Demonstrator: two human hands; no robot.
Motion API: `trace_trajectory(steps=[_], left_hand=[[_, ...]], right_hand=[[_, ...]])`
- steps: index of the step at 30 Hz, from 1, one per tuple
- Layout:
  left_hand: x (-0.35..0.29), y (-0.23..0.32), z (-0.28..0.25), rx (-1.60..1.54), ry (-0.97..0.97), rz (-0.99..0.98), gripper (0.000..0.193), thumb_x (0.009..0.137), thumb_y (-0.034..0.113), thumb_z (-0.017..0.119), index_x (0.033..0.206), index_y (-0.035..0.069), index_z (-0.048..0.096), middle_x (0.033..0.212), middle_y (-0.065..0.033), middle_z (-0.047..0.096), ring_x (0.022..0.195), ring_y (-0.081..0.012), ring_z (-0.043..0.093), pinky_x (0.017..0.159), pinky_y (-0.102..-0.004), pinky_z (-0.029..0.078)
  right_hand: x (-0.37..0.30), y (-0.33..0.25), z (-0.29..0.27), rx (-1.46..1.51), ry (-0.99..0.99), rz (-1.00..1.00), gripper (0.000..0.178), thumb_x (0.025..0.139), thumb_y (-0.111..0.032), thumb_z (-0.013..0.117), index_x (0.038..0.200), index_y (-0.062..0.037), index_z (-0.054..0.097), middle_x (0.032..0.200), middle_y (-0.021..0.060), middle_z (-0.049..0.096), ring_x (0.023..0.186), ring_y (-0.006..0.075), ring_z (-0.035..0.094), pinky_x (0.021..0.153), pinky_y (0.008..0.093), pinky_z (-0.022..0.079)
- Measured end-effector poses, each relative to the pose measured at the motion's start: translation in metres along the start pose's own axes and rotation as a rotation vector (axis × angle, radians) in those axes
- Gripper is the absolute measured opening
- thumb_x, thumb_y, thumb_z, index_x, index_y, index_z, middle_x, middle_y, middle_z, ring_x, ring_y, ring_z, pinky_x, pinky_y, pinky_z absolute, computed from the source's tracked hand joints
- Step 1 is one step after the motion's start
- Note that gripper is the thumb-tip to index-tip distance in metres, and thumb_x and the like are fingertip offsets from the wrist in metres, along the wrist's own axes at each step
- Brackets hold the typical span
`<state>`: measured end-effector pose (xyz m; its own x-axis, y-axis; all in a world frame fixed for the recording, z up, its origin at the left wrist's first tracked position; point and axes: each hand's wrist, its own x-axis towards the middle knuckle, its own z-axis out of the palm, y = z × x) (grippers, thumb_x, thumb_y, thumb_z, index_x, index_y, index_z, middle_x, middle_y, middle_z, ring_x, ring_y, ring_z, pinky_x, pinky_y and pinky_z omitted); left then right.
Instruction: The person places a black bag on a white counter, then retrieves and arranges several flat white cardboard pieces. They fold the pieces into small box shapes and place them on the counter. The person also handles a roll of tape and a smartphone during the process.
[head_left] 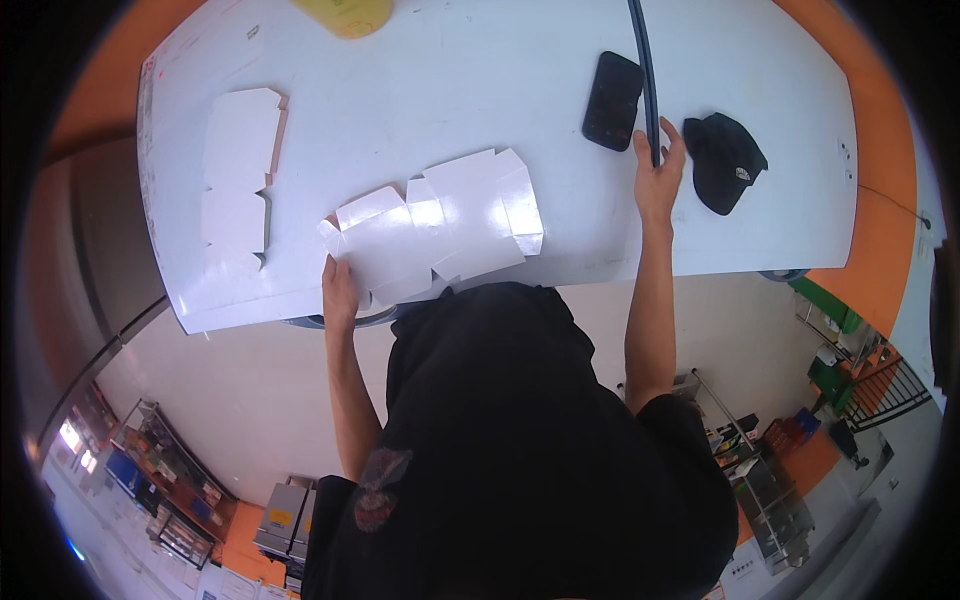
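A flat, unfolded white cardboard box blank (445, 225) lies on the white table (420, 90) near its front edge. My left hand (340, 292) grips the blank's near left corner at the table edge. My right hand (657, 180) reaches further out to the right, its fingers closed around a thin black cable (645, 70) that runs away across the table. My dark-clothed torso fills the lower middle of the view.
More flat white box blanks (238, 170) lie at the table's left side. A black phone (612, 100) lies just left of the cable and a black cap (722, 160) just right of my right hand. A yellow object (345, 14) sits at the far edge.
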<state>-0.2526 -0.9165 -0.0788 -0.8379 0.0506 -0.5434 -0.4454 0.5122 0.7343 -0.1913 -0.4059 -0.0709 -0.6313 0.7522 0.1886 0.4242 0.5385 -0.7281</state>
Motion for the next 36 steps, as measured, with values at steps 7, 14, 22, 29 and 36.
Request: trace_trajectory(steps=[7,14,22,29,36], left_hand=[[0.000,-0.011,0.009,0.061,0.079,0.091,0.047,0.106,0.019,0.039,0.139,-0.010,0.054,0.117,-0.0250,0.069,0.109,-0.0335,0.065,0.099,-0.0422,0.049],[0.001,-0.008,0.011,0.127,0.078,0.114,0.045,0.102,0.015,0.040,0.135,-0.010,0.058,0.113,-0.0256,0.069,0.103,-0.0343,0.064,0.097,-0.0431,0.049],[0.001,0.005,0.003,-0.026,0.090,-0.009,0.047,0.095,0.017,0.041,0.127,-0.011,0.062,0.100,-0.0177,0.068,0.092,-0.0254,0.060,0.089,-0.0392,0.049],[0.005,0.002,0.008,0.122,0.125,0.012,0.039,0.099,0.017,0.039,0.115,-0.012,0.060,0.096,-0.0243,0.064,0.089,-0.0323,0.059,0.088,-0.0434,0.048],[0.000,-0.002,0.008,0.108,0.098,0.138,0.037,0.103,0.015,0.039,0.120,-0.012,0.058,0.100,-0.0290,0.066,0.092,-0.0377,0.061,0.091,-0.0467,0.048]], right_hand=[[0.000,0.038,0.044,-0.083,-0.069,-0.152,0.035,0.110,-0.028,0.048,0.133,-0.0139,0.069,0.146,0.0091,0.059,0.139,0.0328,0.047,0.122,0.0486,0.026],[-0.002,0.040,0.055,-0.141,0.035,-0.182,0.035,0.105,-0.022,0.052,0.134,-0.0154,0.069,0.146,0.0092,0.059,0.140,0.0336,0.045,0.123,0.0513,0.021],[-0.004,0.043,0.052,-0.041,0.036,-0.145,0.031,0.102,-0.020,0.054,0.129,-0.0126,0.068,0.143,0.0087,0.063,0.140,0.0329,0.046,0.123,0.0492,0.023],[-0.003,0.039,0.054,-0.130,0.050,-0.193,0.036,0.101,-0.018,0.055,0.135,-0.0116,0.066,0.143,0.0106,0.062,0.140,0.0325,0.047,0.124,0.0495,0.023],[-0.005,0.031,0.051,-0.029,0.073,-0.109,0.040,0.098,-0.012,0.056,0.137,-0.0121,0.064,0.140,0.0122,0.063,0.137,0.0321,0.049,0.122,0.0496,0.024]])
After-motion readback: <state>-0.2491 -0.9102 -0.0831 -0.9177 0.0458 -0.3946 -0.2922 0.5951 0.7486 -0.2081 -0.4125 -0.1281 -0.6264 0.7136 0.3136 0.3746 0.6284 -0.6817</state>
